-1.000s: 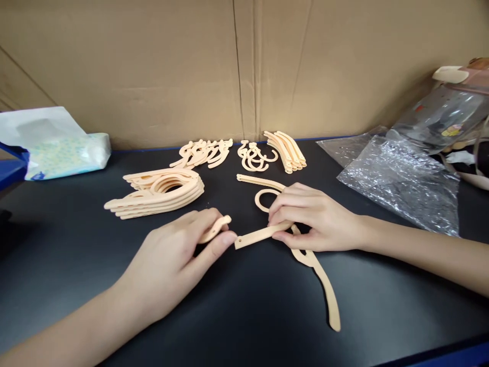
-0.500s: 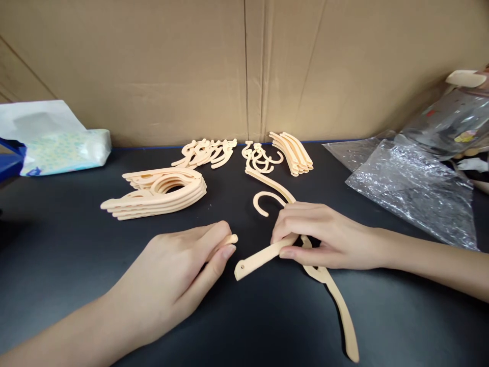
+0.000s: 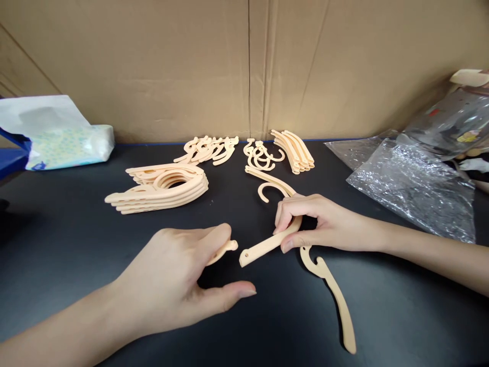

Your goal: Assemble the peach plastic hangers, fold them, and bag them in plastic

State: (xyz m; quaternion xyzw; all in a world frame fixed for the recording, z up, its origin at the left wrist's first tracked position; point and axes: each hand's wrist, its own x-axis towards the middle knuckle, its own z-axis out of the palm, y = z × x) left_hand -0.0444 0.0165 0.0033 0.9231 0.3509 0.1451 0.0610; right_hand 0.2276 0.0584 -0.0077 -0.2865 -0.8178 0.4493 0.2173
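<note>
My left hand point(image 3: 179, 275) has its fingers curled round a cream hanger piece point(image 3: 228, 246), its thumb apart from it; most of the piece is hidden. My right hand point(image 3: 324, 219) pinches a cream hanger arm point(image 3: 262, 250) between thumb and fingers. A small hole shows at the arm's free end, which points toward my left hand. The two held pieces are apart. Just beyond my right hand are a hanger hook point(image 3: 263, 191) and another long arm point(image 3: 269, 177), partly hidden by the fingers. A notched hanger arm point(image 3: 338, 300) lies on the near side of that hand.
Folded hangers point(image 3: 164, 196) are stacked at left on the black table point(image 3: 229, 326). Behind are loose notched pieces point(image 3: 208, 150), hooks point(image 3: 262, 155) and a pile of arms point(image 3: 294, 150). Clear plastic bags point(image 3: 416, 188) lie right, a tissue pack point(image 3: 69, 145) left. Cardboard point(image 3: 171, 66) walls the back.
My left thumb has moved down, away from the held piece. My right hand has shifted slightly away from me with its arm, uncovering more of the notched arm.
</note>
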